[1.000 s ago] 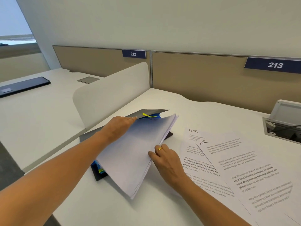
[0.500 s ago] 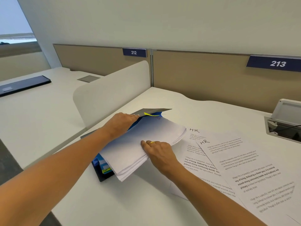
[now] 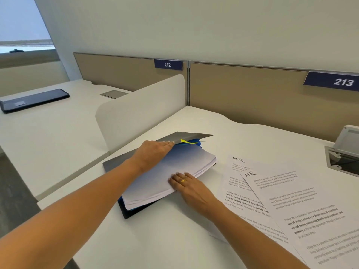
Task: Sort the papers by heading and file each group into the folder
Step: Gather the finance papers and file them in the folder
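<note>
Pressing flat on the stack of papers [image 3: 174,169] at the middle of the frame, your right hand [image 3: 191,188] lies with its fingers straight over the stack's near right edge, clasping nothing (a gold ring [image 3: 183,180] shows on one finger). The stack sits inside the open folder [image 3: 129,212], whose dark lower cover shows beneath the sheets at their lower left corner. Your left hand [image 3: 153,154], just above centre, reaches across the top of the stack with its fingers stretched out straight. The fingertips touch the edge of the raised grey cover [image 3: 188,135], and nothing is curled in them. Just under that cover a yellow tab [image 3: 185,141] and blue dividers [image 3: 193,144] stick out behind the papers.

Right of the folder, the left HR sheet [image 3: 235,183] lies loose on the white desk [image 3: 174,239], partly under the right HR sheet [image 3: 295,206], and your right forearm crosses its lower part. A white divider panel [image 3: 139,113] stands left of the folder. Along the tan partition in the upper half sit the number plates 212 [image 3: 168,64] and 213 [image 3: 342,82].
</note>
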Available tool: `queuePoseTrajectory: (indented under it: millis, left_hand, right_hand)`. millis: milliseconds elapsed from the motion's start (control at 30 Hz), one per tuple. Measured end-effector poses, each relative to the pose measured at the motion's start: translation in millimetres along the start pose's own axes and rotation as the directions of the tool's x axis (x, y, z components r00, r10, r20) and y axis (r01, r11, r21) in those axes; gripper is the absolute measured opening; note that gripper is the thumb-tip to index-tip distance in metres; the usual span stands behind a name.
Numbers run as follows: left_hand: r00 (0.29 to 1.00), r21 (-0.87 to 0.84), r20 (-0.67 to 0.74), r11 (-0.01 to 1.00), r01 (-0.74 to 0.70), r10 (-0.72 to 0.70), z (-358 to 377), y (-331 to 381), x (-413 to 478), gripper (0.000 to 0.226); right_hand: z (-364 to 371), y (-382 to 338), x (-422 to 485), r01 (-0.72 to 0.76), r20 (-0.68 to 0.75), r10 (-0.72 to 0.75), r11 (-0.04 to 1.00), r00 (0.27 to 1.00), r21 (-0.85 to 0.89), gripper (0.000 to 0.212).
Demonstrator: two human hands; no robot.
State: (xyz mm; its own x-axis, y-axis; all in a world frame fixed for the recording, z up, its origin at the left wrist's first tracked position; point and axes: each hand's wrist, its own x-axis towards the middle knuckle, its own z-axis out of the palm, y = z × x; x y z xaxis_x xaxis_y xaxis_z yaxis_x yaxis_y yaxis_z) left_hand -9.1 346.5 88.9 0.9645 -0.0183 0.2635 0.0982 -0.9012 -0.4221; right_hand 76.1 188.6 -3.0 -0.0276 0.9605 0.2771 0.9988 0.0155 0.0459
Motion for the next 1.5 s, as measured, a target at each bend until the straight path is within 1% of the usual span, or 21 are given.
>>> queuePoseTrajectory:
  millis: [67,233,333,367,467,500,567,633,700,733,767,800,833,900,933,967,1100,1233,1333,1433,1500]
  left_hand:
    - [1.000,-0.022,0.008,1.000,-0.006,0.006,1,2,-1,0.064]
    - [0.999,-0.053,-0.035,0.998,-0.022,0.020,3,6,-3,0.067]
    - [0.999,-0.072,-0.051,0.997,-0.021,0.017,5,7,-3,0.067]
    - [0.998,-0.078,-0.061,0.997,-0.019,0.015,6,8,-4,0.067]
    - [0.996,-0.089,-0.093,0.996,-0.015,0.006,9,9,-5,0.067]
    - [0.995,-0.097,-0.099,0.995,-0.010,0.000,10,9,-6,0.068]
    - [0.993,-0.115,-0.118,0.993,-0.006,-0.008,14,9,-6,0.070]
    - [0.991,-0.123,-0.134,0.992,0.005,-0.021,15,8,-7,0.070]
    - [0.988,-0.130,-0.149,0.991,0.012,-0.031,15,7,-6,0.068]
    - [0.988,-0.133,-0.153,0.991,0.014,-0.035,14,8,-6,0.067]
    - [0.987,-0.134,-0.154,0.991,0.016,-0.037,14,8,-7,0.066]
    - [0.987,-0.134,-0.156,0.991,0.017,-0.038,15,9,-7,0.066]
    - [0.987,-0.133,-0.155,0.991,0.018,-0.039,16,9,-7,0.066]
    - [0.987,-0.134,-0.154,0.991,0.022,-0.043,18,10,-8,0.065]
    - [0.987,-0.133,-0.154,0.991,0.024,-0.045,18,10,-8,0.065]
    - [0.987,-0.132,-0.153,0.991,0.026,-0.046,19,10,-8,0.065]
    - [0.989,-0.128,-0.141,0.992,0.020,-0.038,21,11,-8,0.064]
    - [0.989,-0.108,-0.139,0.994,0.025,-0.040,22,15,-10,0.062]
    - [0.990,-0.107,-0.124,0.993,0.051,-0.064,26,18,-10,0.060]
    - [0.989,-0.101,-0.120,0.992,0.073,-0.084,30,22,-11,0.058]
    - [0.987,-0.138,-0.106,0.985,0.107,-0.122,37,25,-15,0.055]
  right_hand:
    - [-1,6,-5,-0.019,0.052,0.021,1.000,0.998,-0.022,0.048]
    - [7,7,1,-0.048,0.090,0.056,0.995,0.994,-0.086,0.047]
    - [9,3,17,-0.048,0.098,0.060,0.991,0.993,-0.122,0.036]
    - [8,1,23,-0.059,0.094,0.069,0.993,0.993,-0.100,0.032]
    - [11,2,39,-0.141,0.043,0.142,0.990,0.989,-0.021,0.035]
    - [11,3,43,-0.153,0.060,0.152,0.988,0.987,0.014,0.036]
    - [10,2,47,-0.182,0.163,0.181,0.983,0.970,-0.010,0.039]
    - [9,1,48,-0.227,0.184,0.221,0.974,0.958,0.016,0.039]
    - [12,-2,43,-0.298,0.127,0.282,0.945,0.951,0.132,0.037]
    - [14,-4,41,-0.329,0.038,0.329,0.920,0.944,0.215,0.034]
    - [17,-5,39,-0.368,-0.047,0.397,0.884,0.917,0.288,0.027]
    - [21,-7,36,-0.419,-0.116,0.490,0.827,0.864,0.375,0.022]
    - [22,-11,33,-0.470,-0.157,0.587,0.757,0.794,0.454,0.022]
    - [20,-18,29,-0.580,-0.091,0.739,0.592,0.667,0.560,0.035]
    - [22,-20,28,-0.615,-0.036,0.771,0.535,0.636,0.580,0.039]
    - [21,-22,28,-0.632,-0.010,0.782,0.510,0.623,0.583,0.042]
    - [19,-29,30,-0.659,0.036,0.775,0.512,0.631,0.551,0.042]
    - [16,-30,27,-0.672,0.017,0.803,0.487,0.596,0.558,0.041]
    - [14,-32,21,-0.627,0.030,0.797,0.451,0.603,0.636,0.046]
    - [15,-32,13,-0.535,-0.027,0.761,0.479,0.648,0.696,0.032]
    - [15,-30,9,-0.503,-0.028,0.748,0.474,0.664,0.723,0.021]
